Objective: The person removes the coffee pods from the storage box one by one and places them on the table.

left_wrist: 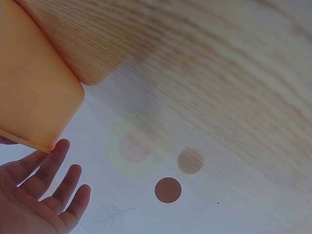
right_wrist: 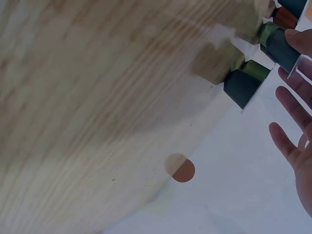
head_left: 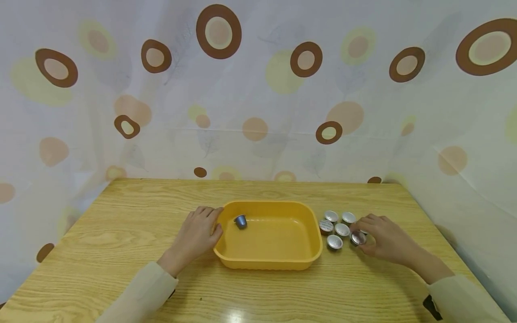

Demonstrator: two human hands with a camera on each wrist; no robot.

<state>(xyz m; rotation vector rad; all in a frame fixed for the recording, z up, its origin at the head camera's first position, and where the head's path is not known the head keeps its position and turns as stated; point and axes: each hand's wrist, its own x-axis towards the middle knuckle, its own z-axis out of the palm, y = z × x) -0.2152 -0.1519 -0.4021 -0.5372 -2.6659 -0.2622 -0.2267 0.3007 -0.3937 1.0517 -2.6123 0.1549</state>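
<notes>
My left hand [head_left: 199, 229] rests at the left rim of a yellow plastic tray [head_left: 266, 261]. In the left wrist view, its fingers [left_wrist: 78, 197] are spread and fairly straight, with a fingertip touching the rim. Inside the tray, a blue coffee capsule [head_left: 241, 221] lies tipped over near the back left. To the right of the tray, my right hand [head_left: 381, 237] pinches a dark coffee capsule [head_left: 358, 237] with a shiny foil lid. The right wrist view shows the thumb against this capsule [right_wrist: 283, 48]. A further capsule [right_wrist: 245, 82] stands close by.
Several foil-lidded capsules [head_left: 342, 230] cluster between the tray and my right hand, including one with a printed lid [head_left: 326, 226]. Everything stands on a wood-grain table [head_left: 133, 229]. A patterned cloth [head_left: 258, 89] hangs behind the table and along its sides.
</notes>
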